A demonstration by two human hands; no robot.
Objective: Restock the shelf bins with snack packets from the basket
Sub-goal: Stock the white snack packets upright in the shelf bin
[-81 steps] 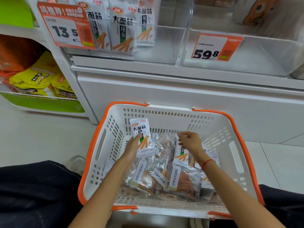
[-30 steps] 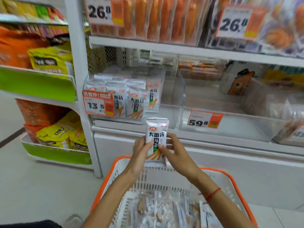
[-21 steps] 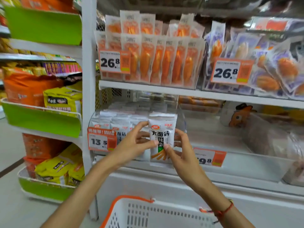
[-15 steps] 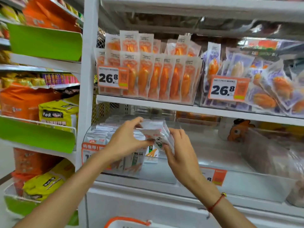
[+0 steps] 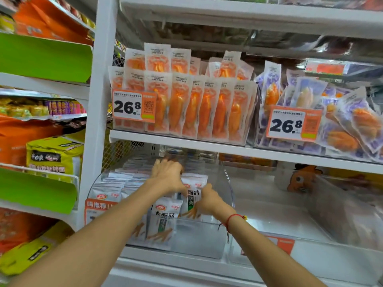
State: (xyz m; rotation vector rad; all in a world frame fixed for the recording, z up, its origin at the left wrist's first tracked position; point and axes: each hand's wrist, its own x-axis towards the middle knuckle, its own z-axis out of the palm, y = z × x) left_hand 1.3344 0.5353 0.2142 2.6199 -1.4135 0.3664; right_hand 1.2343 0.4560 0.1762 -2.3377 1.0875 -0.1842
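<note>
A white snack packet (image 5: 193, 196) with a green stripe and orange sticks printed on it stands inside the clear shelf bin (image 5: 199, 241), behind the front row of matching packets (image 5: 165, 220). My left hand (image 5: 167, 176) reaches over the top of the packets, its thumb on the packet's left edge. My right hand (image 5: 209, 201) grips the packet's right edge and wears a red cord at the wrist. Both hands are inside the bin. The basket is out of view.
An upper shelf (image 5: 186, 142) just above the bin carries orange packets (image 5: 186, 104) and purple packets (image 5: 335, 112). Another clear bin (image 5: 310, 214) sits to the right. A white upright post (image 5: 97, 121) and yellow bags (image 5: 53, 156) are at left.
The packet went from the basket up to the shelf. In the last half second both hands have lowered it into the clear bin and stood it upright behind the front row.
</note>
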